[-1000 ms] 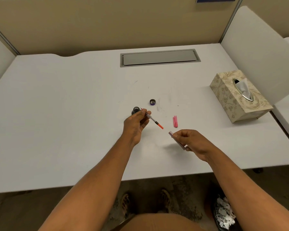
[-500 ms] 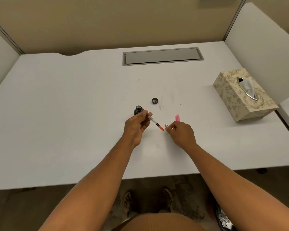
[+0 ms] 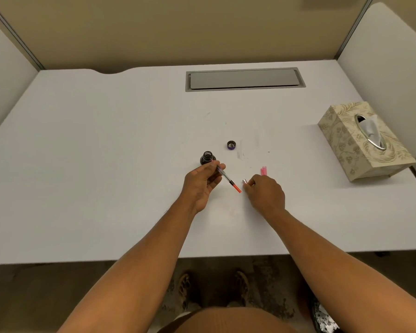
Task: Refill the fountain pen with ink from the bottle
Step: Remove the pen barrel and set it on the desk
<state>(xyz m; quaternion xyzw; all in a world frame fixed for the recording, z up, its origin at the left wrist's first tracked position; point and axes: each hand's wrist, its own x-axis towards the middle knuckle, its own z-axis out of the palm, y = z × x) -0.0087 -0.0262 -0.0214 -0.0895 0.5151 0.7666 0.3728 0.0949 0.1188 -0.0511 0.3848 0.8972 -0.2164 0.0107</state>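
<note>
A white table [image 3: 87, 164] carries everything here, its surface faintly smudged near the middle. Take the open ink bottle [image 3: 207, 158] as the landmark: it stands upright on the tabletop around the centre. Just to its right and a little farther from the person lies the bottle cap [image 3: 231, 145] — dark with a purple band, open side up. Farther right of the bottle, slightly nearer the person, a small pink pen piece [image 3: 264, 170] rests flat. Well to the right of the bottle sits a patterned tissue box [image 3: 360, 143], near the table's right edge. Beyond the bottle, toward the back, a grey cable hatch [image 3: 245, 79] is set flush into the top.
</note>
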